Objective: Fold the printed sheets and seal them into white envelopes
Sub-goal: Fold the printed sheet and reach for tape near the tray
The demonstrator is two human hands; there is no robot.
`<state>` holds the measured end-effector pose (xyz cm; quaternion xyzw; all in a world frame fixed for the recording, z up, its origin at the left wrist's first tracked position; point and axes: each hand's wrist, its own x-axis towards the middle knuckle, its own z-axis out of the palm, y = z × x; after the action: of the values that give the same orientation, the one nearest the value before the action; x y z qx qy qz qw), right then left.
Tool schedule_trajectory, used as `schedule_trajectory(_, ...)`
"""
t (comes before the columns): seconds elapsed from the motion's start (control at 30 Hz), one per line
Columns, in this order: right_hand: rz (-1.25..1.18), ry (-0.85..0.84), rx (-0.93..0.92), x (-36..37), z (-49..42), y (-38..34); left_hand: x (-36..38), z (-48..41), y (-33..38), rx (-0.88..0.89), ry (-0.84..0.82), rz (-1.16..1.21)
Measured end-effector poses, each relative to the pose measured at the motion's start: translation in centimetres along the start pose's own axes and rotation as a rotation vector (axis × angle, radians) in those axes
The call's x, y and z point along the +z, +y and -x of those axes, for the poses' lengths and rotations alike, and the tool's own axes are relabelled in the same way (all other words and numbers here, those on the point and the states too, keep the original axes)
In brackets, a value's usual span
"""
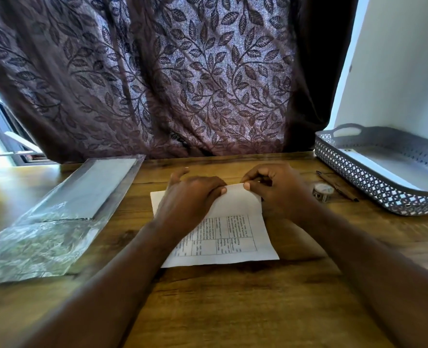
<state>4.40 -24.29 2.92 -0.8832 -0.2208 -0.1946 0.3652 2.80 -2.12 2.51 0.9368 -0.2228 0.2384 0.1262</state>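
The left hand (pixel 190 194) lies palm down on the printed sheet (pixel 235 238), its fingers laid across the paper and pressing near the far edge, the thumb lifted off to the side. The right hand (pixel 275 189) is curled, with its fingertips pinching that same far edge of the sheet, just beside the left fingertips. The sheet rests on the wooden counter (pixel 233 310) straight in front of the person. A printed table shows on its near half, and the part under the hands is plain white.

To the left, well apart from the sheet, lies a clear plastic packet (pixel 44 242) with a flat stack of white envelopes (pixel 102 187) inside. To the right sit a small roll of tape (pixel 323 190) and, just beside it, a thin brown pen (pixel 338 187). Beyond them is a grey lattice tray (pixel 358 177). A dark leaf-patterned curtain (pixel 157 71) hangs behind the counter.
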Motion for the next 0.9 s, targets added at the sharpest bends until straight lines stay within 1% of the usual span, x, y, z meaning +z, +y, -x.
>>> schedule_trajectory(0.2, -0.010, -0.003, 0.044, -0.2, 0.1, 0.9, -0.2, 0.3, -1.1, -0.073, 0.033, 0.003)
schedule_trajectory(0.43, -0.024, 0.043, 0.120, -1.4, 0.0, 2.6, -0.6, 0.3, -3.4, -0.216, 0.078, 0.026)
schedule_trajectory(0.53, -0.014, 0.054, 0.138, -1.5, 0.0, 3.0, -0.3, 0.5, -4.4, -0.272, 0.098, 0.097)
schedule_trajectory(0.6, -0.019, 0.055, 0.155, -1.5, 0.0, 3.2, -0.3, 0.4, -4.8, -0.335, 0.077, 0.124)
schedule_trajectory(0.67, -0.022, 0.060, 0.162, -1.5, 0.0, 3.4, -0.4, 0.3, -5.2, -0.388, 0.047, 0.198)
schedule_trajectory(0.8, -0.022, 0.077, 0.174, -1.6, 0.0, 3.6, -0.4, 0.3, -5.8, -0.423, 0.063, 0.362)
schedule_trajectory(0.83, -0.057, 0.080, 0.193, -1.6, 0.0, 3.6, -0.4, 0.3, -5.9, -0.424, 0.068, 0.404)
schedule_trajectory(0.9, -0.242, 0.046, 0.265, -1.7, 0.2, 3.6, -0.7, 0.3, -5.7, -0.420, 0.096, 0.457)
